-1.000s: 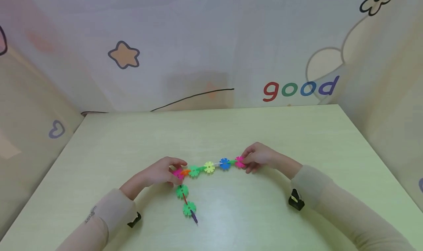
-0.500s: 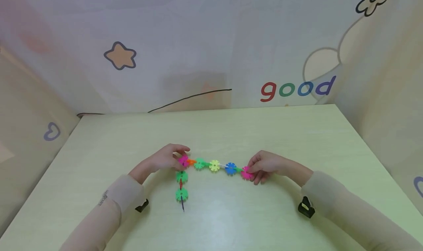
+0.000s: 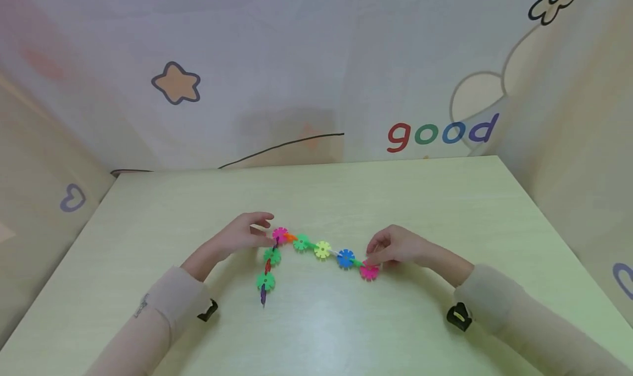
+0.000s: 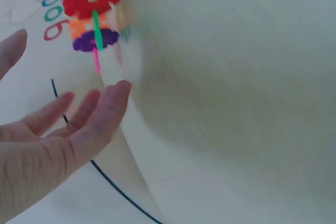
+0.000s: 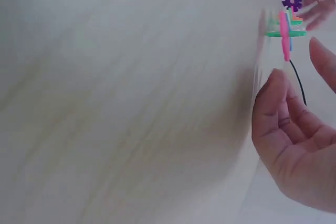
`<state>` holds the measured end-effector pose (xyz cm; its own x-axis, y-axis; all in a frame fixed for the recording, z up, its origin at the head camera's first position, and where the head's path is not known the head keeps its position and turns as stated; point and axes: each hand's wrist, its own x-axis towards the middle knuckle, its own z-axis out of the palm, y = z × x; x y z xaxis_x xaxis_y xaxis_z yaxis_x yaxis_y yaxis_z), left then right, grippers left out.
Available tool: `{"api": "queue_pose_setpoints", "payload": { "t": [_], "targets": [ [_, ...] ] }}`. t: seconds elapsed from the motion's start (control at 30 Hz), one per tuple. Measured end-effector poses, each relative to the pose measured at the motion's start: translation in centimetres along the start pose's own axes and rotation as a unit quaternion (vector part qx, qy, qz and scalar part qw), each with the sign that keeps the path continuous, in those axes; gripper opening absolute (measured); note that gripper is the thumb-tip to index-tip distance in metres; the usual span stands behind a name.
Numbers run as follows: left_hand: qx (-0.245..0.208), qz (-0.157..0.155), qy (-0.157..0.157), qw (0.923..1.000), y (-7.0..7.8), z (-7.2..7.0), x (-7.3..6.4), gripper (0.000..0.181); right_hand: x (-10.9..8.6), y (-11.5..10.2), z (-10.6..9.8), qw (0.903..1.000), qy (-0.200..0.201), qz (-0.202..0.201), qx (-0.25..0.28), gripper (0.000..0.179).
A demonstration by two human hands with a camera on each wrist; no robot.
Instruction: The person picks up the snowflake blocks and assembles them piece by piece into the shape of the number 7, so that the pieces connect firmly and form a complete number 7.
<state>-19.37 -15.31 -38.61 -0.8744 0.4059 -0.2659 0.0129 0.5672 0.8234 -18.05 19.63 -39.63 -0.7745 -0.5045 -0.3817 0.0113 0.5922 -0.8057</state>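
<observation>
A bent chain of notched plastic snowflake discs lies on the table in the head view. One arm runs right from a pink disc (image 3: 280,235) through a green disc (image 3: 301,243), a yellow disc (image 3: 322,249) and a blue disc (image 3: 346,258) to another pink disc (image 3: 369,272). The other arm comes toward me and ends in a purple disc (image 3: 263,295) standing on edge. My left hand (image 3: 237,237) is beside the corner, fingers loosely spread and holding nothing. My right hand (image 3: 401,247) is at the right end, its thumb and fingers apart in the right wrist view.
A pale wooden table (image 3: 198,194) lies under the chain. Fabric walls with printed drawings enclose its back and sides, with a star (image 3: 176,83) and the word good on the back one. A black wrist strap piece (image 3: 459,316) hangs below the right sleeve.
The chain has turned: its left corner has moved away from me and its right end nearer. My left hand has come off the corner disc, and my right fingers have loosened at the end disc.
</observation>
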Motion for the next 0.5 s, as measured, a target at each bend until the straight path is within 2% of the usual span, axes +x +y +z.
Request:
{"api": "queue_pose_setpoints", "payload": {
  "t": [0.1, 0.23, 0.33, 0.5],
  "targets": [
    [-0.001, -0.033, 0.007, 0.9994, -0.2, 0.5, -2.5, 0.074, 0.7, -0.3, 0.0, 0.9996, 0.011, -0.017, 0.018, 0.031],
    [-0.013, -0.071, 0.003, 0.9974, -0.3, 1.8, -5.1, 0.078, 1.9, -0.6, 0.1, 0.9993, 0.009, -0.024, 0.026, 0.031],
    [-0.013, -0.083, 0.004, 0.9965, -0.4, 2.8, -6.2, 0.079, 2.8, -1.0, 0.5, 0.9994, 0.004, -0.028, 0.021, 0.027],
    [0.003, -0.070, 0.013, 0.9975, -0.4, 4.0, -6.7, 0.080, 4.2, -1.4, 1.2, 0.9985, -0.008, -0.051, 0.019, 0.023]
  ]
}}
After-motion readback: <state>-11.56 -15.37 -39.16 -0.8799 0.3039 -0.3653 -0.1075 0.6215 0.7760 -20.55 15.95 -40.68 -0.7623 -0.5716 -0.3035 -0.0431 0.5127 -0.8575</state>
